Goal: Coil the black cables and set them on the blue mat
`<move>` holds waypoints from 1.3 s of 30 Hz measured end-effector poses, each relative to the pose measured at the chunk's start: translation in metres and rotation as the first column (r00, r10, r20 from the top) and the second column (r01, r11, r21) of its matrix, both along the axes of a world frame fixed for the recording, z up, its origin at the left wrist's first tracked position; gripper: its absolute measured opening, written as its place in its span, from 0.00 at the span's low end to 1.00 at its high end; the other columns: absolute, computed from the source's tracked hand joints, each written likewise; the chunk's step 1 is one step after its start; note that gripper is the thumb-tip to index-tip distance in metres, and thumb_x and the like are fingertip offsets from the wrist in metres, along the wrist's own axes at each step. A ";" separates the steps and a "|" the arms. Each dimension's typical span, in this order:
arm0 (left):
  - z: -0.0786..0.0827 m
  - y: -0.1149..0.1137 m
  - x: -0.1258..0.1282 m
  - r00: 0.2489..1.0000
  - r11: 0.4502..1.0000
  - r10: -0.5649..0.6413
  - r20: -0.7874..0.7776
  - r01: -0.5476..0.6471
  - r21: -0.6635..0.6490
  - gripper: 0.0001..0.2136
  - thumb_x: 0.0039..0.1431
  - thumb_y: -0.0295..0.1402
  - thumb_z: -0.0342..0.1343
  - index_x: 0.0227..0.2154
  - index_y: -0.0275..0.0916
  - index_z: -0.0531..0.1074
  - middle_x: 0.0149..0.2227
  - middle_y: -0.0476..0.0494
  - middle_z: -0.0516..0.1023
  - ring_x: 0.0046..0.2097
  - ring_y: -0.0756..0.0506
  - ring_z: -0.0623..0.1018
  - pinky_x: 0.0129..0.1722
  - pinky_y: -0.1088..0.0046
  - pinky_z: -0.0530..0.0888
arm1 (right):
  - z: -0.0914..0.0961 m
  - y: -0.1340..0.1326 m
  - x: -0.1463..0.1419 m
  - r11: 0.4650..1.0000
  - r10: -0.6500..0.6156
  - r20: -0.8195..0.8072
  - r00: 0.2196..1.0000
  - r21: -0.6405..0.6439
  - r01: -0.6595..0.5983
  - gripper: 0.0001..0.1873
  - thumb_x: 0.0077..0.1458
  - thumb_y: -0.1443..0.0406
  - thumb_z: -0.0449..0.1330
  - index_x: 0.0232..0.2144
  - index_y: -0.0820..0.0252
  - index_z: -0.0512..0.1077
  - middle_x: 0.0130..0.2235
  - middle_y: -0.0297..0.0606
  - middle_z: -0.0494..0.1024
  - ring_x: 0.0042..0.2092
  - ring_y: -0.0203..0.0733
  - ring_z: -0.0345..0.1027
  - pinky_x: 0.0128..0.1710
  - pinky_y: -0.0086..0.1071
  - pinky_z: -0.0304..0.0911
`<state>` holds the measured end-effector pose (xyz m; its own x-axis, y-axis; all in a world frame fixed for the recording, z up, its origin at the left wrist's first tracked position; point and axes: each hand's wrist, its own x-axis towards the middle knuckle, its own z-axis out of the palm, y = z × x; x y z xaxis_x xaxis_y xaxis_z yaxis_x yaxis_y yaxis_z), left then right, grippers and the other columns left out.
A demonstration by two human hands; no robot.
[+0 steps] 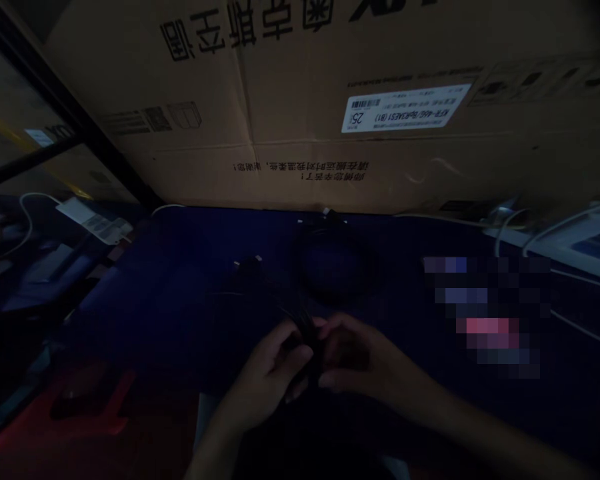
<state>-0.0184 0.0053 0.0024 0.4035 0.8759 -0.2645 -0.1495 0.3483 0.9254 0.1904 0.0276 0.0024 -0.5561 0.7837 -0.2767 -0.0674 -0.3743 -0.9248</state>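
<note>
In dim light, a bundle of thin black cable [306, 324] stands between my hands at the near edge of the table. My left hand [273, 370] is closed around it, thumb lying across the front. From the other side, my right hand [363, 357] pinches the same bundle with bent fingers. Its lower part is lost in the dark. Just beyond lies a coiled black cable [340, 293] on the blue tabletop [180, 293]. Dark connectors with light metal tips [253, 261] rest to the left of that coil.
A large cardboard box [290, 127] with upside-down print walls off the back of the table. A pixelated patch [485, 320] hides something at right. White cords and a pale device [580, 233] lie behind it. A white power strip [93, 220] and a red chair [80, 413] are at left.
</note>
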 end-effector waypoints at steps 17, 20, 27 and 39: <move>-0.005 -0.001 -0.002 0.996 0.996 -0.086 -0.003 0.086 0.001 0.20 0.70 0.46 0.60 0.60 0.47 0.74 0.36 0.51 0.68 0.23 0.58 0.64 0.20 0.81 0.60 | -0.002 -0.005 0.017 0.091 -0.320 0.449 0.834 0.891 -0.445 0.11 0.69 0.69 0.57 0.42 0.61 0.81 0.30 0.39 0.83 0.29 0.43 0.72 0.27 0.37 0.61; -0.003 0.000 -0.003 0.994 0.994 -0.107 -0.014 0.107 0.017 0.22 0.70 0.47 0.59 0.62 0.45 0.72 0.30 0.54 0.66 0.21 0.57 0.64 0.20 0.81 0.60 | -0.001 -0.007 0.014 0.280 -0.292 0.447 0.846 0.885 -0.371 0.12 0.68 0.67 0.57 0.39 0.59 0.82 0.28 0.38 0.83 0.26 0.42 0.72 0.26 0.35 0.60; -0.004 0.000 -0.002 0.997 0.996 -0.075 -0.006 0.075 0.046 0.21 0.70 0.49 0.59 0.60 0.48 0.74 0.34 0.52 0.69 0.22 0.58 0.66 0.20 0.82 0.61 | 0.003 0.000 0.004 0.973 0.078 0.084 0.993 0.211 -0.095 0.07 0.64 0.61 0.68 0.43 0.55 0.83 0.43 0.35 0.88 0.45 0.42 0.83 0.45 0.30 0.74; 0.001 0.001 0.002 0.997 0.998 -0.053 -0.049 0.055 0.027 0.19 0.71 0.46 0.58 0.60 0.49 0.74 0.37 0.50 0.71 0.22 0.59 0.65 0.21 0.82 0.62 | -0.006 0.003 0.003 0.997 -0.074 0.050 0.996 -0.004 0.074 0.25 0.53 0.59 0.76 0.52 0.53 0.78 0.36 0.34 0.88 0.38 0.40 0.82 0.42 0.32 0.75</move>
<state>-0.0166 0.0067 0.0030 0.4380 0.8605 -0.2603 -0.0862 0.3284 0.9406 0.1930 0.0309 -0.0032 -0.4821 0.8206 -0.3068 -0.0493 -0.3751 -0.9257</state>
